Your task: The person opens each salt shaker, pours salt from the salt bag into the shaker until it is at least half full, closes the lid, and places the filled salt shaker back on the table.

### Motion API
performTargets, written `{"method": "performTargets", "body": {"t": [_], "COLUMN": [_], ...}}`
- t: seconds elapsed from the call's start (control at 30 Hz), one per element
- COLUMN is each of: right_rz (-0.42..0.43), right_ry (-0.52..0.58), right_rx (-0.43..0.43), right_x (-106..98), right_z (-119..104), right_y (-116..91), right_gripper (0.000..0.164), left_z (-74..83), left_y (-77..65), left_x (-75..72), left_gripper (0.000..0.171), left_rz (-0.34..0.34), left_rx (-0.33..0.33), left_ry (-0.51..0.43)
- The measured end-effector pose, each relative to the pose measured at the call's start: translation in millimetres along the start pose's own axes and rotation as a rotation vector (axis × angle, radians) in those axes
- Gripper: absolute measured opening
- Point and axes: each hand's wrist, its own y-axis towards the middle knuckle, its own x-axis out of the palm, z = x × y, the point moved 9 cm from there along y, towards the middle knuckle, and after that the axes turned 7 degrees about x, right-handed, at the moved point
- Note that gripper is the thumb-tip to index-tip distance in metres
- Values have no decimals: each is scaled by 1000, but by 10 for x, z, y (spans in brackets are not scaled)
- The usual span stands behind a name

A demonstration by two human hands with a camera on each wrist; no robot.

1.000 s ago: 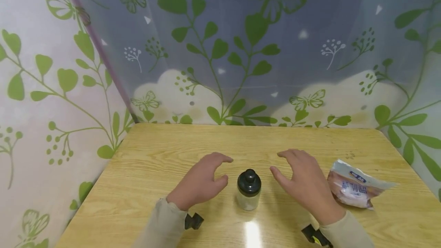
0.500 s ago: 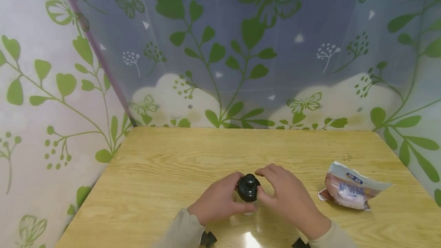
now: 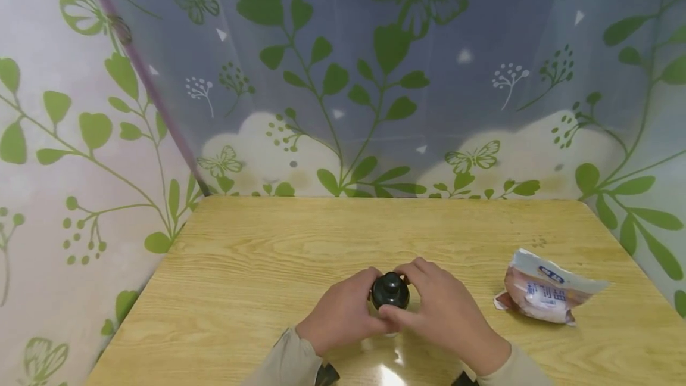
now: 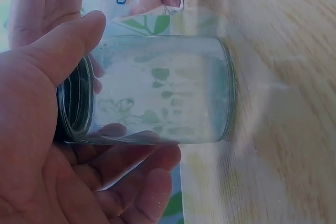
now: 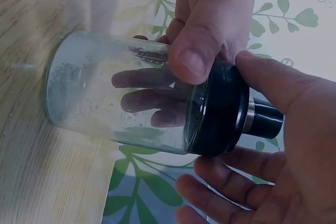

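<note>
Jar (image 3: 387, 314) upright on table (image 3: 257, 255); left hand (image 3: 343, 314) fingers wrapped round glass, right hand (image 3: 439, 308) fingers clamped on black lid (image 3: 390, 290).

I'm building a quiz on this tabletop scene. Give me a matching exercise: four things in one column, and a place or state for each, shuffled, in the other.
Things:
1. glass jar
2. black lid
3. snack packet
4. left hand

Places or states:
A. lies alone toward the table's right edge
B. wraps the clear body
C. sits on top of the jar, gripped by the right hand
D. stands on the wooden table, between both hands

Pairs: 1-D, 2-C, 3-A, 4-B
</note>
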Motion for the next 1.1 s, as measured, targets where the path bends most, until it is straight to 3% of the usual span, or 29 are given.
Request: {"method": "performTargets", "body": {"t": [0.3,1.1], "right_rz": [7,10], "right_ry": [22,70], "right_rx": [-26,-96], "right_x": [-16,-10], "right_z": [-31,-65], "right_y": [-13,-5], "right_gripper": [48,39], "left_z": [-10,22], "left_y": [3,-10], "left_x": [20,18], "left_gripper": [55,54], "left_rz": [-12,-40], "left_rx": [-23,8], "left_ry": [15,-33]}}
